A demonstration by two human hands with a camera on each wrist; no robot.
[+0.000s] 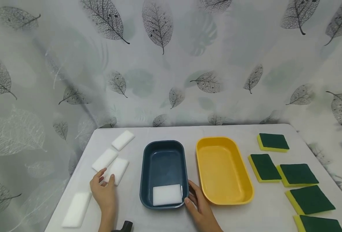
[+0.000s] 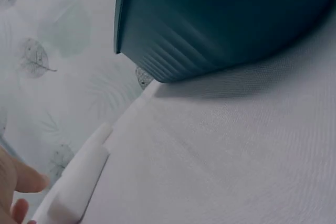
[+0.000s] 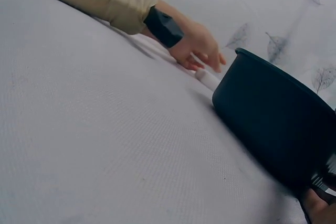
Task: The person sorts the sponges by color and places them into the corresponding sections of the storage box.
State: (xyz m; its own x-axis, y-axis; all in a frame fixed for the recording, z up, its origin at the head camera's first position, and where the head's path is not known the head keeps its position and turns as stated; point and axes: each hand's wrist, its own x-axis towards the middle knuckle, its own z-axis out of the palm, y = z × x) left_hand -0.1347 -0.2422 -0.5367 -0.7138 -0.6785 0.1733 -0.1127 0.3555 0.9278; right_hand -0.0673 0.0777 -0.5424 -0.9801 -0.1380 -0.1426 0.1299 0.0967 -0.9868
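Observation:
Several white sponges lie at the left of the table in the head view. My left hand [image 1: 104, 193] is over the near end of one white sponge [image 1: 118, 170], thumb and fingers apart; the left wrist view shows the thumb [image 2: 30, 180] beside a white sponge [image 2: 79, 187]. One white sponge [image 1: 167, 195] lies inside the near end of the dark blue tray [image 1: 163, 145]. At that tray's near right corner, my right hand [image 1: 200, 207] grips the rim, thumb on the edge; the right wrist view shows its fingers [image 3: 317, 205] against the tray [image 3: 273, 114].
Right of the blue tray stands a yellow tray [image 1: 224, 170] with nothing in it. Several green and yellow sponges [image 1: 265, 167] lie along the right side. Another white sponge [image 1: 76, 209] is near the left edge. A leaf-patterned curtain [image 1: 159, 80] hangs behind the table.

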